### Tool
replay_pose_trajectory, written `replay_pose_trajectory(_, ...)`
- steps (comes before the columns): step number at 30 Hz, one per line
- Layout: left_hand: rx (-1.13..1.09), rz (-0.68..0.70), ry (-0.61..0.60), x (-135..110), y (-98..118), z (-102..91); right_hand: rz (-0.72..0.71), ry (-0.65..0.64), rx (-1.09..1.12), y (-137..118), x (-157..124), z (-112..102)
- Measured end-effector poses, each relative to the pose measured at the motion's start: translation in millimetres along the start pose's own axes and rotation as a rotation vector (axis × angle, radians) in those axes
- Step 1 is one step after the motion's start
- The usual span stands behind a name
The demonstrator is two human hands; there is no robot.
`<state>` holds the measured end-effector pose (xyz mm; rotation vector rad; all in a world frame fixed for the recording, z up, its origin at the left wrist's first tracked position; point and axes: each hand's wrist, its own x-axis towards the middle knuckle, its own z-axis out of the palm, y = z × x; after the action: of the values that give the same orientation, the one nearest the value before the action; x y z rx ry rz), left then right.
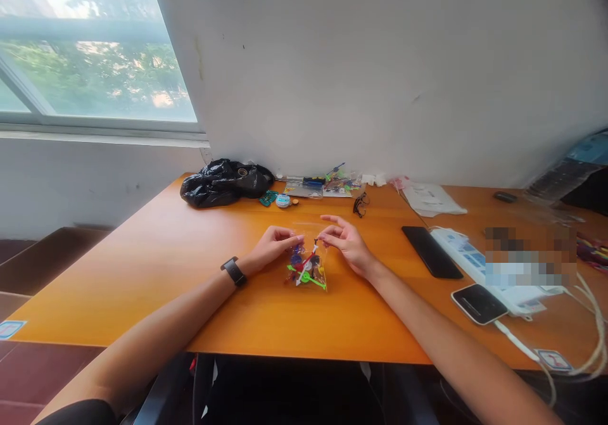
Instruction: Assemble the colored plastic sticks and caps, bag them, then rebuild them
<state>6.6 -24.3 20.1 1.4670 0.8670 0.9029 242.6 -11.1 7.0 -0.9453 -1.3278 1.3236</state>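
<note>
Between my hands, above the front middle of the wooden table point(156, 273), is a small clear plastic bag point(320, 279). Inside it show coloured plastic pieces, among them a green pointer point(306, 277), a white one point(304, 272), and red, blue and yellow bits. My left hand point(275, 246), with a dark watch point(234, 272) on its wrist, pinches the bag's upper left side. On the upper right side, thumb and index finger of my right hand point(349, 246) pinch the bag near a small dark tip; its other fingers are partly stretched out.
Along the back lie a black plastic bag point(223, 184), a green circuit board point(268, 198), a round white item point(283, 201), packets of parts point(339, 186) and glasses point(360, 204). On the right are a black phone point(431, 252), a white power strip point(468, 263), a white-edged device point(479, 303) and cables point(596, 323).
</note>
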Motion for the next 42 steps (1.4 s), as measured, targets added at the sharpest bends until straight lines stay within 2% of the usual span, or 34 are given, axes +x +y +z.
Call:
replay_pose_trajectory(3,0.028,-0.018,-0.004,0,0,-3.4,0.016,0.005,0.006,3,-3,1)
replay_pose_trajectory(9,-0.069,0.078,0.150,9,-9,-9.7,0.000,-0.006,-0.084,7,-3,4)
replay_pose_trajectory(14,-0.089,0.103,0.160,14,-18,-16.2,-0.064,0.007,-0.091,11,-1,2)
replay_pose_trajectory(18,-0.096,0.097,0.178,14,-19,-17.2,-0.050,0.025,-0.079,11,0,1)
replay_pose_trajectory(24,-0.074,0.077,0.134,13,-17,-15.9,-0.029,-0.001,-0.064,9,-1,0)
replay_pose_trajectory(32,-0.050,0.085,0.160,15,-24,-21.7,-0.019,-0.001,-0.029,10,1,1)
replay_pose_trajectory(38,-0.029,0.108,0.167,11,-17,-18.1,-0.001,-0.005,0.015,7,-1,0)
replay_pose_trajectory(42,-0.075,0.094,0.190,9,-11,-11.7,-0.065,-0.026,-0.085,5,-4,2)
